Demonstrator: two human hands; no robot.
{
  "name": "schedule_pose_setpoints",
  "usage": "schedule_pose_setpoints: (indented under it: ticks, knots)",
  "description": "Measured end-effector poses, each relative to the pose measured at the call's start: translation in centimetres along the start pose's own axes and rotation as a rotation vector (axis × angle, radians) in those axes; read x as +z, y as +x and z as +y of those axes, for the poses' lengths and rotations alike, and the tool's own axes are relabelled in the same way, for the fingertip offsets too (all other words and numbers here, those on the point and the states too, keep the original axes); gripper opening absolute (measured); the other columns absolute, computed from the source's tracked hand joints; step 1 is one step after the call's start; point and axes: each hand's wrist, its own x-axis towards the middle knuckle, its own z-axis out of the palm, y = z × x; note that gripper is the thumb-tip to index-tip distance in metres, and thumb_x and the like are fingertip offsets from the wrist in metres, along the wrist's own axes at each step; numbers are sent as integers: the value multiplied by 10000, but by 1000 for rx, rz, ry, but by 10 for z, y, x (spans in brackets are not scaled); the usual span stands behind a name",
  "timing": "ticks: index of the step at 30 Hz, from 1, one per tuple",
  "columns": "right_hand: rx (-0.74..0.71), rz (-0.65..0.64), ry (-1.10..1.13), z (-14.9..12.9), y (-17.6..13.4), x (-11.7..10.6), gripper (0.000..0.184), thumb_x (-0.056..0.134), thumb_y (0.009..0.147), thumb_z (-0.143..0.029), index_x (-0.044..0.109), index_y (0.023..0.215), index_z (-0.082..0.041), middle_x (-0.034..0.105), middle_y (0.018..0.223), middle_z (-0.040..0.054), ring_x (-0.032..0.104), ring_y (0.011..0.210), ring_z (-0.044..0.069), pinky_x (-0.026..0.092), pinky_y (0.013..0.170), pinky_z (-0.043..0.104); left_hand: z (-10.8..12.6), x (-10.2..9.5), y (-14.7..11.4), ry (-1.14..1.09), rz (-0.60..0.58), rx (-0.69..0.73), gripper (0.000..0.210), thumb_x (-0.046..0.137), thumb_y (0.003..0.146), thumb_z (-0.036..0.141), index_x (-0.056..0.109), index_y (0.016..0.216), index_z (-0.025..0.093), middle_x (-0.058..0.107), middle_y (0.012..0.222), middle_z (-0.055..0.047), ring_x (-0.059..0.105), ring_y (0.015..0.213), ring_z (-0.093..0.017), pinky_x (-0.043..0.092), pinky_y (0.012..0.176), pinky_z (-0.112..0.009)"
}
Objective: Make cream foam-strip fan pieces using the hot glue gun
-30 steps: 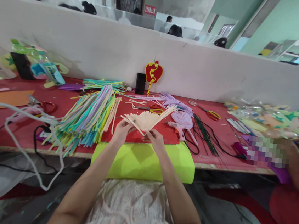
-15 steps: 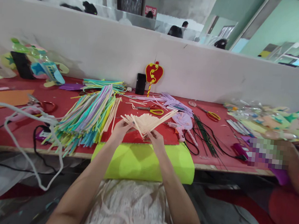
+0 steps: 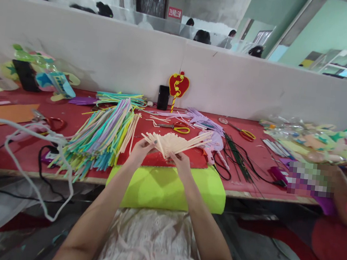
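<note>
Between my hands is a fan-shaped piece of cream pipe cleaners (image 3: 170, 141), its strips spreading to both sides from a low point facing me. My left hand (image 3: 141, 149) pinches its left side. At the lower right side, the fingers of my right hand (image 3: 180, 160) are closed on it. Beneath lies a red sheet (image 3: 154, 160) at the table edge, with a bright yellow-green roll (image 3: 167, 187) in front of it. Yellow-handled scissors (image 3: 181, 128) rest just behind the piece. A pink glue gun (image 3: 211, 152) lies to its right.
A large bundle of coloured pipe cleaners (image 3: 104, 135) lies left. Behind stand a black phone (image 3: 163, 97) and a red apple-shaped ornament (image 3: 178, 85). Dark green stems (image 3: 238, 159) and red-handled scissors (image 3: 248, 134) are to the right. A co-worker's arm (image 3: 341, 189) is at far right.
The cream strips on the right have fanned apart and reach farther right. My hands have barely moved and still hold the piece. People beyond the partition have shifted.
</note>
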Motion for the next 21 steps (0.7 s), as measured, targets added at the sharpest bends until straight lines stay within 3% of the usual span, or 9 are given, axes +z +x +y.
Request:
schedule_pose_setpoints:
  ticks: [6,12,15,21]
  knots:
    - [-126,112,-34,2,3,0,276,727,692,-425,707,770,-161,709,696,30,656,612,156,573,610,289,-8,7,-3,-133,-39,-15,501,670,723,557,614,1007,148,728,935,-118,691,926,-252,518,895,-432]
    - [-199,161,-204,2,-3,5,299,680,735,-461,716,791,-170,737,747,53,689,656,196,572,672,318,-22,17,-7,181,38,77,518,776,666,331,570,1114,172,727,976,-96,686,921,-230,520,878,-375]
    - [-195,182,-302,1,-6,9,303,684,728,-469,719,762,-170,746,755,60,698,688,213,561,704,316,-26,17,-9,247,119,87,377,734,705,290,593,1032,164,726,933,-90,692,862,-221,539,816,-358]
    - [-202,212,-409,6,-2,8,333,675,727,-491,733,790,-169,757,825,71,703,776,227,545,747,308,-24,13,-12,324,62,179,205,620,770,227,628,968,172,724,873,-59,692,807,-200,532,804,-328]
